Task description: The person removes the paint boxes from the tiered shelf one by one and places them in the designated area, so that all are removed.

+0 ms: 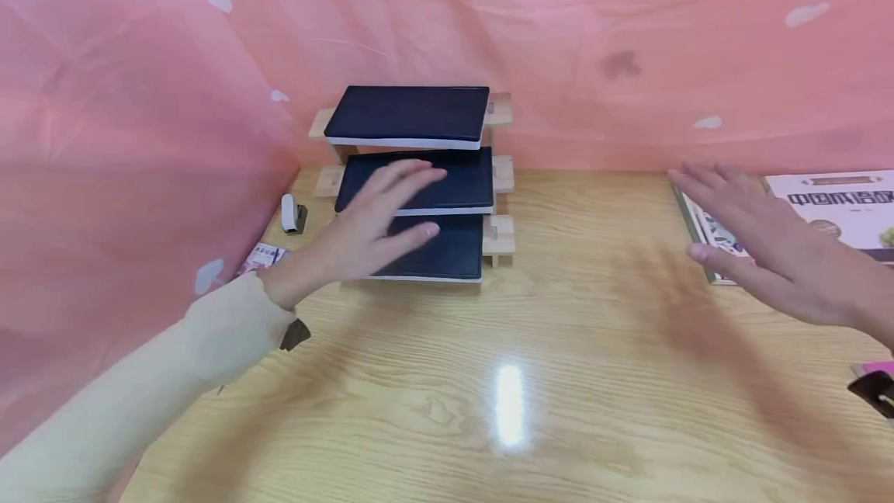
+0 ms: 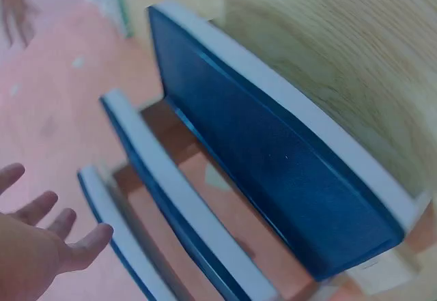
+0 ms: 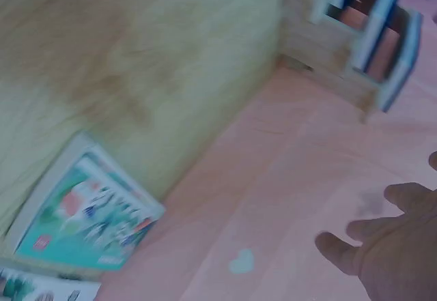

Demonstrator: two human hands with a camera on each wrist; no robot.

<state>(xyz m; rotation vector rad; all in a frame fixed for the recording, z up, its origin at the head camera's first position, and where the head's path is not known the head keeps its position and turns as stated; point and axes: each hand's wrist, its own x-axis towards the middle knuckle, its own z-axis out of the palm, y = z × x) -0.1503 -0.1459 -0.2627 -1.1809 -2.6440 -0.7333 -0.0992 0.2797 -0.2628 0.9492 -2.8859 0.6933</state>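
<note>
Three dark blue flat, book-like things with white edges lie one per tier on a stepped wooden rack [image 1: 500, 173]: an upper one [image 1: 408, 113], a middle one [image 1: 461, 183] and a lower one [image 1: 457, 251]. My left hand [image 1: 366, 227] hovers over the middle and lower ones, fingers extended and holding nothing. In the left wrist view, the same hand [image 2: 37, 253] shows spread fingers beside the rack. Off to the right, my right hand [image 1: 782, 254] is held in the air, fingers straight, partly covering a book with a green edge [image 1: 715, 231].
A white book with Chinese lettering [image 1: 848, 212] lies at the right. Left of the rack are a small white-and-black stapler-like item [image 1: 289, 213] and a printed packet [image 1: 263, 256]. A pink thing [image 1: 881, 367] shows at the right edge. Pink cloth [image 1: 594, 60] hangs behind the wooden table [image 1: 573, 379].
</note>
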